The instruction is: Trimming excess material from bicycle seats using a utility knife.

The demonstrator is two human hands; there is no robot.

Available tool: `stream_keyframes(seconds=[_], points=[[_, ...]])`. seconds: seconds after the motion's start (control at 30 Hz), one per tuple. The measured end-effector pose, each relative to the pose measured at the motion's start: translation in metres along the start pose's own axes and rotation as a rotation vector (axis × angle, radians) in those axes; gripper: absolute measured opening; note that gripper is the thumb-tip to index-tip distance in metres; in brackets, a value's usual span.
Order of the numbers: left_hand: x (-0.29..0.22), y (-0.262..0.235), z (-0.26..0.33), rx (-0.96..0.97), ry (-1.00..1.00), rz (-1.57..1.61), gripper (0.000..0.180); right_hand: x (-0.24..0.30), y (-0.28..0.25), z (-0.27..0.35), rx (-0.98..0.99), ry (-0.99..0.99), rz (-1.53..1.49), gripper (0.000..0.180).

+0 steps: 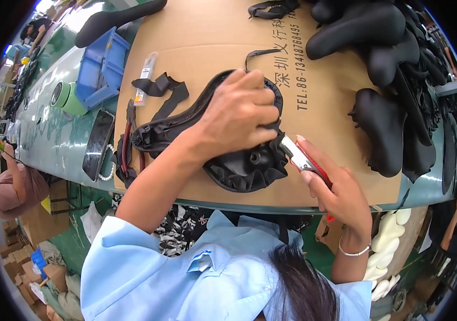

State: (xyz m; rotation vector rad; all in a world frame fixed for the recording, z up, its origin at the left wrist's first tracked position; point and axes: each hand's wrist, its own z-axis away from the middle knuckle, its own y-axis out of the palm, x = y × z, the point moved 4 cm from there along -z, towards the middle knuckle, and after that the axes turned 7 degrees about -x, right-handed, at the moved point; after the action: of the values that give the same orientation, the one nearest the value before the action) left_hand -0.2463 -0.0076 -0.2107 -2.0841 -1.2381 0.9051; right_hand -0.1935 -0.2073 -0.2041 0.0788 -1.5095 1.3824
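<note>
A black bicycle saddle [250,166] lies underside up on the cardboard, its cover gathered in folds around the rim. My left hand [239,109] is closed in a fist over the wide end, gripping the cover's edge; the fingertips are hidden. From the right, my right hand [341,195] is wrapped around pliers [299,154] with a silver head and red handles. Their jaws meet the folded black rim just beside my left hand. A thin black strip [263,52] extends beyond the saddle's far end.
Black saddles [381,131] are heaped at the right. On the left are black strap scraps [169,88], a narrow clear packet [145,77], a red-handled tool [127,134], a phone [99,140], a green flask [68,98] and a blue bin [100,69]. Other people are farther off.
</note>
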Motion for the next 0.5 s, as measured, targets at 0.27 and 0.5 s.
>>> stream_keyframes(seconds=[0.27, 0.5], points=[[0.018, -0.016, 0.002, -0.662, -0.277, -0.097, 0.019, -0.001, 0.049, 0.062, -0.240, 0.120, -0.314, 0.058], [0.046, -0.024, 0.053, -0.292, -0.909, 0.171, 0.020, -0.004, 0.011, 0.025, -0.251, 0.080, -0.152, 0.052]])
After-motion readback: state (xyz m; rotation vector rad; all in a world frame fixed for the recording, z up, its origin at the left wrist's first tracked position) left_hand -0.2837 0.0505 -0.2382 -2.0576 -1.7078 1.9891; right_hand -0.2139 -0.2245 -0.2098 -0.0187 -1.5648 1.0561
